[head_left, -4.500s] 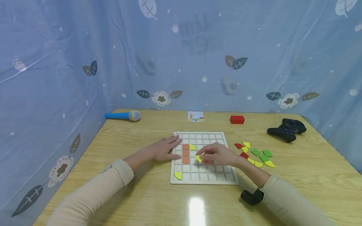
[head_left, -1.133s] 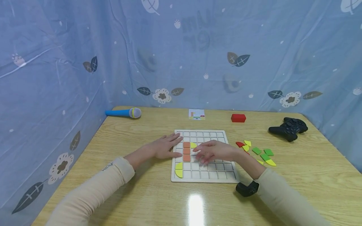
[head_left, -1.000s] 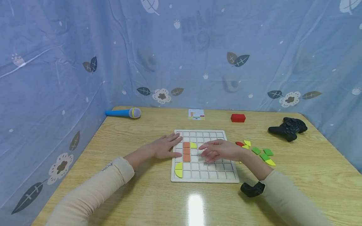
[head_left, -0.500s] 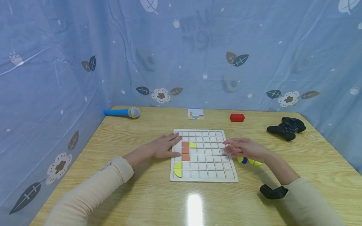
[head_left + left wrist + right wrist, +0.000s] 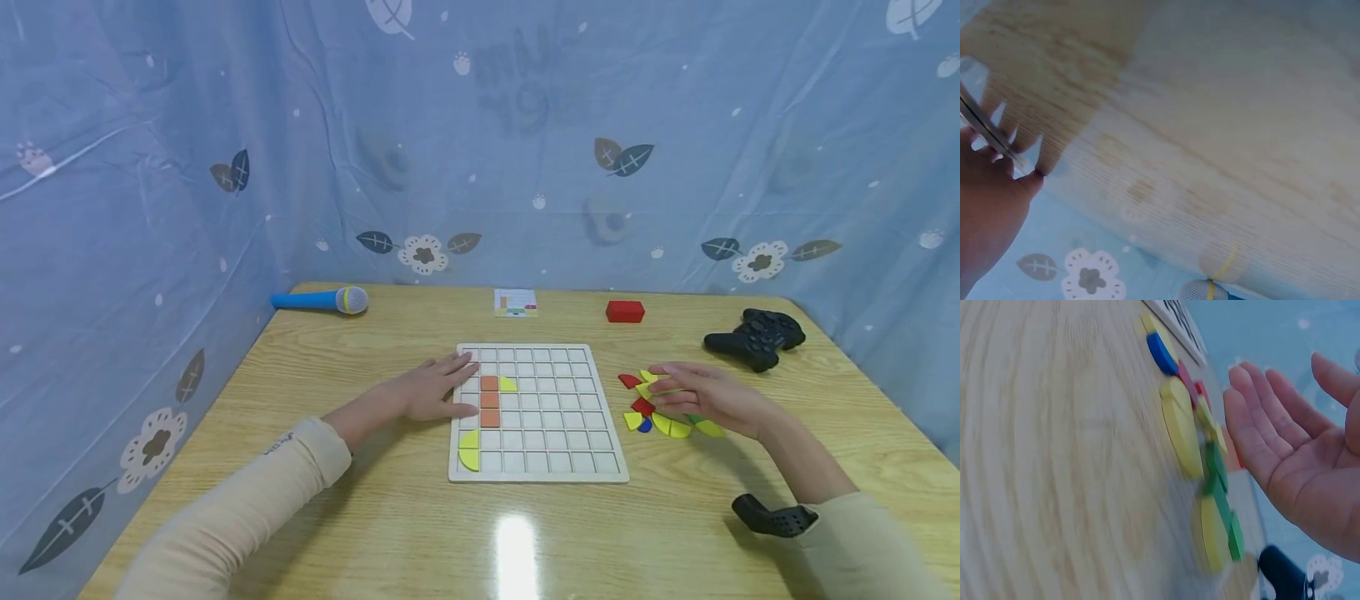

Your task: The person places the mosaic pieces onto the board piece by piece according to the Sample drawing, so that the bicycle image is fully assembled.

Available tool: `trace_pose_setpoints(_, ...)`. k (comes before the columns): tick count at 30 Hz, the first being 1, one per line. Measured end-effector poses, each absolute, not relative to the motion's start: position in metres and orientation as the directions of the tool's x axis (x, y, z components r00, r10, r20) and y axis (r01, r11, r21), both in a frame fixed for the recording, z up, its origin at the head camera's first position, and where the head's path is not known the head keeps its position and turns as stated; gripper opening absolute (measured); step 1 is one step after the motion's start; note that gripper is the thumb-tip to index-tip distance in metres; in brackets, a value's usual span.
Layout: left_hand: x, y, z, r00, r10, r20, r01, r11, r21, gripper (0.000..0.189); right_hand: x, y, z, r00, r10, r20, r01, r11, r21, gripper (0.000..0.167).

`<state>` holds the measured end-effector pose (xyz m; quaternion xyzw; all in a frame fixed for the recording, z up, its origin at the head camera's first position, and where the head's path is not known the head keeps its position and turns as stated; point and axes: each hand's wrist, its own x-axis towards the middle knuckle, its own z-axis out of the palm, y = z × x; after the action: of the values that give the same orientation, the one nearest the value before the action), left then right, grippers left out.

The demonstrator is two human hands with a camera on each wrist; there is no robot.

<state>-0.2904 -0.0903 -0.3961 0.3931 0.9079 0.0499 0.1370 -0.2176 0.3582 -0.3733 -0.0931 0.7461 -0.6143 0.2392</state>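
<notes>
A white gridded board (image 5: pixel 551 400) lies mid-table with orange squares (image 5: pixel 490 400) in one column. One yellow quarter-round tile (image 5: pixel 507 384) sits beside the top orange square, and two more yellow tiles (image 5: pixel 468 450) fill cells at the lower left. My left hand (image 5: pixel 431 390) rests on the board's left edge, fingers spread. Over the loose tiles at the right hovers my right hand (image 5: pixel 708 396), its fingers loosely extended and holding nothing in the right wrist view. Beneath it are yellow tiles (image 5: pixel 1182 428), a blue tile (image 5: pixel 1161 354) and green tiles (image 5: pixel 1215 465); the hand partly hides them in the head view.
At the back stand a small printed pattern card (image 5: pixel 515 302) and a red block (image 5: pixel 625 312). A black game controller (image 5: pixel 756 339) lies at the right, and a blue toy microphone (image 5: pixel 321 301) at the far left. A blue curtain (image 5: pixel 480 150) borders the table.
A second yellow tile was set at the board's lower left. My right hand then moved right, off the board to above the loose tiles. My left hand stayed in place.
</notes>
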Motion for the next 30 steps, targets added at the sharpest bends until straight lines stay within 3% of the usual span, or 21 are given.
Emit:
trace_pose_setpoints(13, -0.290, -0.090, -0.395, -0.655, 0.725, -0.214, 0.695, 0.688, 0.208, 0.081, -0.197, 0.396, -0.377, -0.924, -0.312, -0.219, 0.126, 0.292, -0.948, 0.062)
trace_pose_setpoints(20, -0.293, -0.090, -0.400, -0.656, 0.724, -0.214, 0.694, 0.690, 0.206, 0.082, -0.189, 0.417, -0.387, -0.915, -0.371, -0.159, 0.086, 0.206, -0.975, 0.040)
trace_pose_setpoints(22, -0.294, -0.090, -0.402, -0.659, 0.721, -0.215, 0.693, 0.693, 0.200, 0.083, -0.186, 0.419, -0.389, -0.922, -0.353, -0.159, 0.090, 0.204, -0.975, 0.040)
trace_pose_setpoints(25, -0.295, -0.091, -0.404, -0.656, 0.725, -0.210, 0.698, 0.688, 0.196, 0.083, -0.182, 0.419, -0.390, -0.940, -0.291, -0.177, 0.097, 0.268, -0.959, 0.048)
trace_pose_setpoints(30, -0.294, -0.090, -0.402, -0.659, 0.721, -0.214, 0.694, 0.692, 0.197, 0.082, -0.176, 0.411, -0.389, -0.967, -0.183, -0.176, 0.061, 0.506, -0.860, 0.059)
